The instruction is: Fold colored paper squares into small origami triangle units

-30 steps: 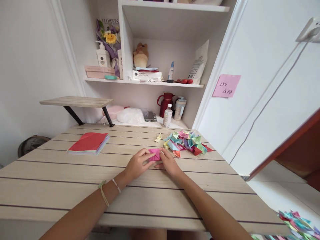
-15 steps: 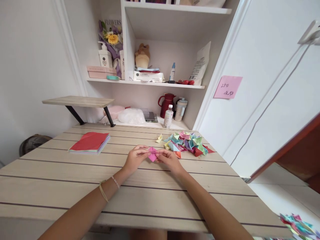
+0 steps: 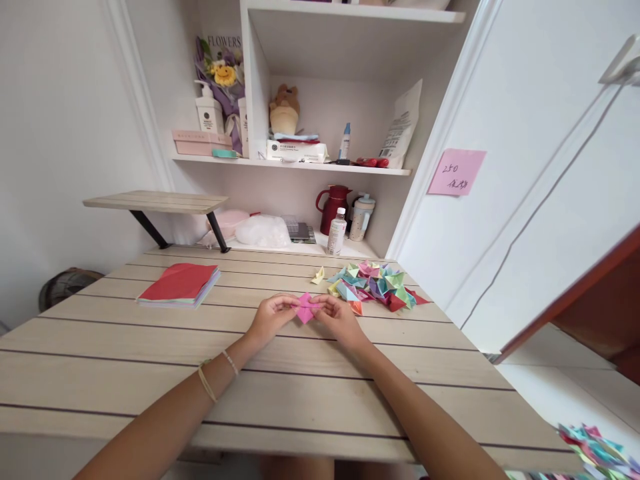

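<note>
Head view: left hand (image 3: 269,319) and right hand (image 3: 343,323) pinch opposite sides of pink folded paper (image 3: 305,311); colourful paper pile (image 3: 376,287) beyond grip, rightward; red-topped stack (image 3: 179,283) well left.

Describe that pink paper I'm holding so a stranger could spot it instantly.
On the slatted wooden table, find the pile of colourful folded papers. Nearer the camera, to its left, is the pink paper: the only piece gripped by the left hand and right hand.

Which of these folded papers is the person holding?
The bright pink folded paper, held between left hand and right hand; the pale yellow one and multicoloured pile lie on the tabletop.
</note>
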Motion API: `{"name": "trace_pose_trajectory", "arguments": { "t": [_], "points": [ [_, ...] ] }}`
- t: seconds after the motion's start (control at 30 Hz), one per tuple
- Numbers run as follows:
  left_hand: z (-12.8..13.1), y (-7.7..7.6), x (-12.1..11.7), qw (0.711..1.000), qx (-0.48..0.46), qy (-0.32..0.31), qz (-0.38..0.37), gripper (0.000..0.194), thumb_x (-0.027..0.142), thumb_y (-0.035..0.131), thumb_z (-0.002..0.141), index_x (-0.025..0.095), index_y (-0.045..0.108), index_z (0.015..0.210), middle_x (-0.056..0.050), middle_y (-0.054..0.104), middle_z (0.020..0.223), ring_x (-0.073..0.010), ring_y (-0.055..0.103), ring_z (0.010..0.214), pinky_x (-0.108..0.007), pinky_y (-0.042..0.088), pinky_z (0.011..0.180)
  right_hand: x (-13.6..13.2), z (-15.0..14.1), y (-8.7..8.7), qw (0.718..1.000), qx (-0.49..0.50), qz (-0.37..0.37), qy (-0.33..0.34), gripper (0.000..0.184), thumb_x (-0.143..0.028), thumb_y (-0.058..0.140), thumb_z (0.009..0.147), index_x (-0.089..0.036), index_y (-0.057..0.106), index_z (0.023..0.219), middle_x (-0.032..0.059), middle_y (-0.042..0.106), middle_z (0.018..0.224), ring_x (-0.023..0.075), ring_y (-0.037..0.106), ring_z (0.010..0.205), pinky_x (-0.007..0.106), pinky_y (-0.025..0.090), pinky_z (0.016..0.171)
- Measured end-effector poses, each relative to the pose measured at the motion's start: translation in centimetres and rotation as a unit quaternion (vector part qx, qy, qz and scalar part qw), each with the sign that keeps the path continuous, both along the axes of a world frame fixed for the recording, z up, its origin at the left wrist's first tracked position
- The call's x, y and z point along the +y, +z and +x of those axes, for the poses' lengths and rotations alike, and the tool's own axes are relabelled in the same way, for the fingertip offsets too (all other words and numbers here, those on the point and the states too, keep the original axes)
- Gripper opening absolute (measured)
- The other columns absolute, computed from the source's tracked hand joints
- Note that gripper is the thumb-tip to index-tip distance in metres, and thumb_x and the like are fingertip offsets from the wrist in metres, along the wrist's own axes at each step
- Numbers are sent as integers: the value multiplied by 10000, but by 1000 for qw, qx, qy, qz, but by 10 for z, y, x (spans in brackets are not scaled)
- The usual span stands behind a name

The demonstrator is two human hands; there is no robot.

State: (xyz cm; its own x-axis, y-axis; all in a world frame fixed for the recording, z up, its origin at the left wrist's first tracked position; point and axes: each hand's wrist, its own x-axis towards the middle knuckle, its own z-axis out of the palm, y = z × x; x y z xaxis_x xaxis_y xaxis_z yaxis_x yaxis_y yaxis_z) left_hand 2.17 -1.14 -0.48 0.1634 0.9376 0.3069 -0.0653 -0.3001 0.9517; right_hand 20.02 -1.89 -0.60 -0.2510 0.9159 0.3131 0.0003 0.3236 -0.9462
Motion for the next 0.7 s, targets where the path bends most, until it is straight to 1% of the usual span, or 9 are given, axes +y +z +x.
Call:
{"name": "trace_pose_trajectory", "arguments": {
  "t": [0.07,0.17,0.3,0.4,0.5,0.6,0.7],
  "points": [
    [0,1,0,1000,-1,-4,-20,294,249,698,599,132,624,858,-81,653,875,-188,601,828,-314,458,784,-1,0,0,999,-24,24,-11,256,-337,577,723,-169,570,915,42,618,835,132,560,679,266,455,628],
    [-1,2,0,999,-3,-5,-39,403,254,706,596,137,564,954,-51,644,783,-160,604,740,-287,465,713,-2,1,2,995,-60,67,-31,220,-312,548,745,-172,578,912,44,620,869,128,557,689,263,449,628],
    [-2,3,-2,999,-4,-21,-46,446,262,701,606,156,511,996,-17,629,720,-139,601,690,-259,447,680,-2,2,0,990,-97,93,-42,193,-280,579,722,-174,589,882,42,629,870,143,576,734,275,459,660],
    [-2,3,-3,998,-15,-31,-50,466,262,689,624,171,473,1027,-2,618,702,-133,598,678,-254,444,669,-2,2,-1,989,-99,104,-36,236,-247,625,680,-170,590,901,51,631,909,153,587,759,284,473,683],
    [-1,2,-3,998,-31,-29,-47,472,257,673,646,178,444,1050,8,600,688,-125,592,676,-260,451,675,-2,3,0,982,-117,134,-56,249,-225,609,698,-185,600,944,47,638,922,157,588,771,295,478,703],
    [2,-2,-3,999,-44,-12,-18,486,239,691,623,192,454,1045,0,589,774,-111,586,709,-269,464,707,-4,4,3,971,-143,171,-83,243,-214,575,736,-212,621,975,45,649,920,160,590,758,304,481,705],
    [3,-4,-3,999,-15,-17,26,450,234,718,585,189,522,988,-30,571,902,-123,585,779,-293,477,746,-5,5,5,958,-159,213,-108,242,-212,572,751,-235,641,982,49,651,879,163,589,729,293,482,669]
  ]
}}
